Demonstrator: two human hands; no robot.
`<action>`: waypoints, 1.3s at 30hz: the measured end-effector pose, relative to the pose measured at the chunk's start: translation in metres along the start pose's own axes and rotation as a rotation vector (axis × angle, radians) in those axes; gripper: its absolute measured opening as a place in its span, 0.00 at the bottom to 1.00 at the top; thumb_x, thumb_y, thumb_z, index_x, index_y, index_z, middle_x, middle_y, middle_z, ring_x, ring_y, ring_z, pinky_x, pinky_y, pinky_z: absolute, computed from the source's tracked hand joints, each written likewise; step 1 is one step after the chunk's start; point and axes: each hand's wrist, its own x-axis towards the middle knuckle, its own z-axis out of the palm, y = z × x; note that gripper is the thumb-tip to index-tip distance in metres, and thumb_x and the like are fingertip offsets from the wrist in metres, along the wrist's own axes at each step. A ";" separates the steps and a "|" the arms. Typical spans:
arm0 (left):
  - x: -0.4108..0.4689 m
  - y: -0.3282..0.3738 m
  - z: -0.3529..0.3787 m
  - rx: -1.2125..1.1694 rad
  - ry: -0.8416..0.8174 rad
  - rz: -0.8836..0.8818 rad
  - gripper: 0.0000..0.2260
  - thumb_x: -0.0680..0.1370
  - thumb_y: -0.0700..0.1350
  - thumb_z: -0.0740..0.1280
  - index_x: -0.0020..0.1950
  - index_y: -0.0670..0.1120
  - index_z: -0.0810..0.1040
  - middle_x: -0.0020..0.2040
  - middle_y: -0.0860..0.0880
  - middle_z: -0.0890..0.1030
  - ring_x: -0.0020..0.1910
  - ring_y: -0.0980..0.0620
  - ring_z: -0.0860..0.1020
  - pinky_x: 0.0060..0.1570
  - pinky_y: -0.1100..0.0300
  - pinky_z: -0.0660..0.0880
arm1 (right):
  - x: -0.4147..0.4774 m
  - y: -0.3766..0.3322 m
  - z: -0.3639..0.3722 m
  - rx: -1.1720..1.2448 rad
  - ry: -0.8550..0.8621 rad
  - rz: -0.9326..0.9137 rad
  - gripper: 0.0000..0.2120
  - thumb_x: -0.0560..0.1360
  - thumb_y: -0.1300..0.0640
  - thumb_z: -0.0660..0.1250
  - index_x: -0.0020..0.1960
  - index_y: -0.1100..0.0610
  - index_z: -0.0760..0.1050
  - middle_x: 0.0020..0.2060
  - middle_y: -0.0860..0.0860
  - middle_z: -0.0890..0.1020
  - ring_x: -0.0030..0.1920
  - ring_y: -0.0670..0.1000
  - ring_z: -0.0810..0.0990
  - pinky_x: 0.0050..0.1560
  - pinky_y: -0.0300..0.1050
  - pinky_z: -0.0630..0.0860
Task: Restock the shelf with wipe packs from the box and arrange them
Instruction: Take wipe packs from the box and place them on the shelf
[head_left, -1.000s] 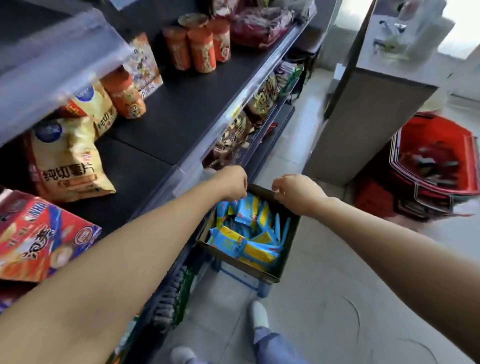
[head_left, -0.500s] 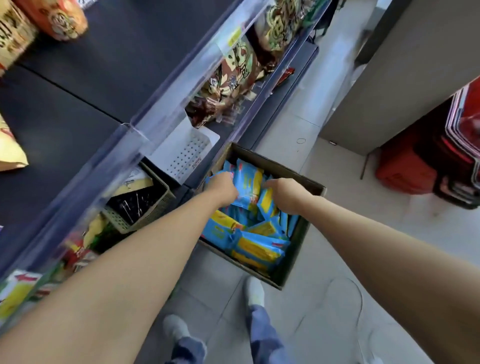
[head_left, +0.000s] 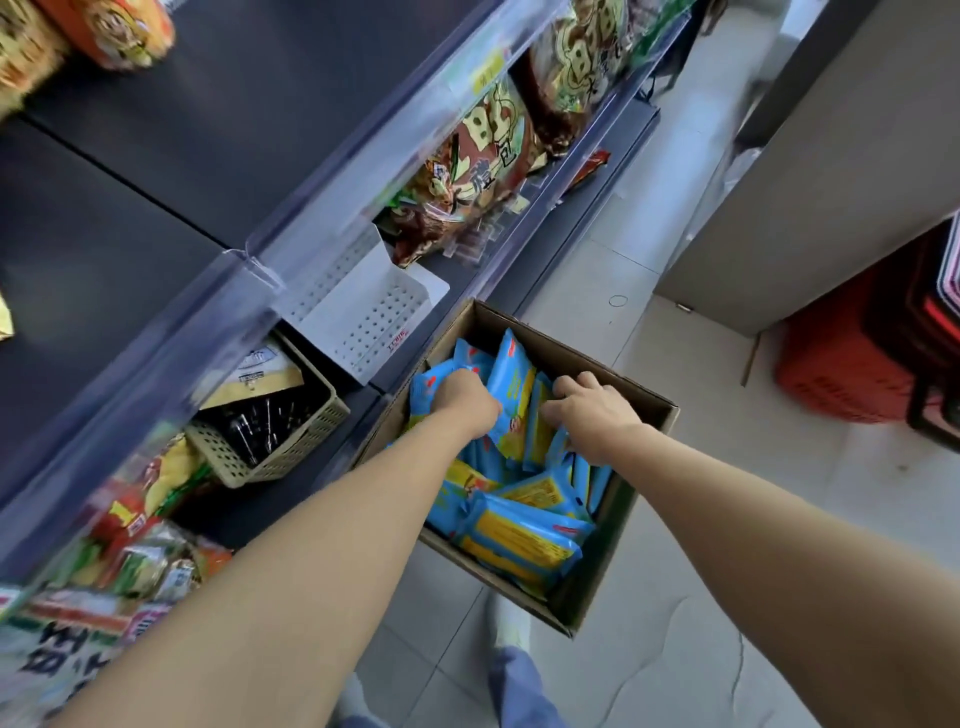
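Your open brown cardboard box (head_left: 647, 410) sat on the floor just beside the dark shelf unit (head_left: 156, 218). Blue and yellow plastic wipe packs (head_left: 524, 535) filled it in a loose jumble: several stood on edge toward the far end, while others lay flat and overlapping at the near end.

Bare forearms, blue-grey trousers (head_left: 522, 686), white shoe (head_left: 511, 626).
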 end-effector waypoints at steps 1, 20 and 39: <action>-0.003 0.002 -0.007 0.009 0.020 0.023 0.17 0.76 0.41 0.66 0.63 0.36 0.74 0.61 0.40 0.77 0.58 0.42 0.77 0.49 0.53 0.75 | -0.003 0.003 -0.005 0.027 0.004 0.003 0.15 0.75 0.57 0.66 0.61 0.49 0.71 0.61 0.51 0.71 0.63 0.56 0.66 0.55 0.48 0.69; -0.266 0.045 -0.235 0.038 0.547 0.519 0.08 0.76 0.39 0.63 0.53 0.39 0.77 0.57 0.41 0.79 0.56 0.41 0.76 0.53 0.52 0.74 | -0.183 -0.063 -0.227 0.898 0.383 0.199 0.11 0.71 0.65 0.66 0.51 0.69 0.76 0.54 0.67 0.75 0.42 0.55 0.76 0.41 0.46 0.75; -0.514 -0.118 -0.407 -0.217 1.184 0.678 0.10 0.78 0.36 0.59 0.57 0.40 0.75 0.58 0.42 0.77 0.57 0.44 0.76 0.49 0.56 0.72 | -0.367 -0.283 -0.367 1.062 0.688 -0.391 0.15 0.73 0.74 0.59 0.44 0.55 0.75 0.42 0.52 0.78 0.33 0.47 0.77 0.31 0.37 0.76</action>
